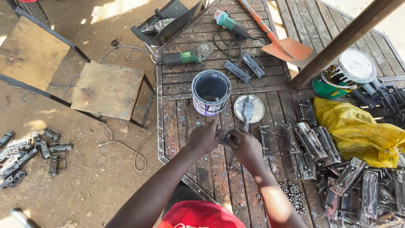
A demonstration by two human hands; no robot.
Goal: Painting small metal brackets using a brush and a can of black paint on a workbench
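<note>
Both hands meet over the near middle of the wooden slatted worktop [211, 169]. The left hand [203, 137] and the right hand [246, 147] are closed from either side on a small dark metal part [223, 137], which sits between their fingertips just above the boards; its exact shape is hidden by the fingers.

Just beyond the hands stands an open paint can [211, 92], and beside it, to the right, lies its round lid [249, 109] with a paintbrush [247, 110] resting across it, handle pointing toward the hands. Further back lie two green angle grinders [187, 55] with their cables, two flat metal latches [244, 67], and a shovel with an orange blade [289, 48].

To the right, a heap of shiny metal brackets [312, 145] covers the boards, next to a crumpled yellow sack [358, 131] and a closed green paint tin [344, 74]. Small nuts [293, 196] are scattered near the right forearm. On the dirt floor to the left lie more metal parts [29, 152] and a small steel-framed table [107, 90].
</note>
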